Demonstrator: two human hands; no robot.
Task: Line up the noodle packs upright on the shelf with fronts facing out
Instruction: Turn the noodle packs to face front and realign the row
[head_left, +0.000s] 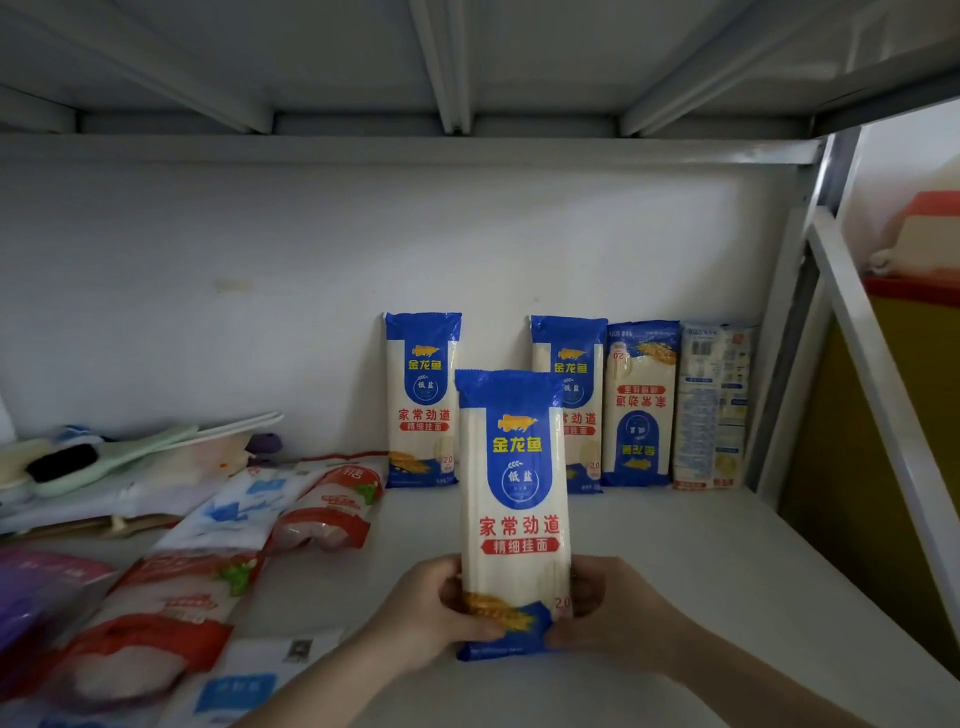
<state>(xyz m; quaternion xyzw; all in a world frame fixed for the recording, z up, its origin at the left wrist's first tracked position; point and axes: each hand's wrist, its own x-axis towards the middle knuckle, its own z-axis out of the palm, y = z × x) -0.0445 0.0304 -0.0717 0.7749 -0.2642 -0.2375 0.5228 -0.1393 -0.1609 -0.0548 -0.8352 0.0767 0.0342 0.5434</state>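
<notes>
1. I hold a blue-and-white noodle pack (514, 509) upright in the lower middle of the frame, its front with the gold fish logo facing me.
2. My left hand (436, 618) wraps the pack's lower left edge, thumb pressed across the blue bottom corner.
3. My right hand (613, 608) clamps the lower right edge, fingers curled behind the pack and thumb on the front.
4. The pack's bottom is just above or touching the white shelf (675, 561); I cannot tell which.
5. Behind it, 4 packs lean upright against the back wall (260, 286) in the centre right of the frame.
6. The far-left pack (422, 400) stands apart with its front out and right way up.
7. The second pack (582, 405) also shows its front, partly hidden by the pack I hold.
8. The third pack (641, 405) shows its front upside down.
9. The fourth pack (712, 405) shows its printed back.
10. Red-and-white bags (322, 514) and blue-and-white bags (244, 499) lie flat at the lower left.
</notes>
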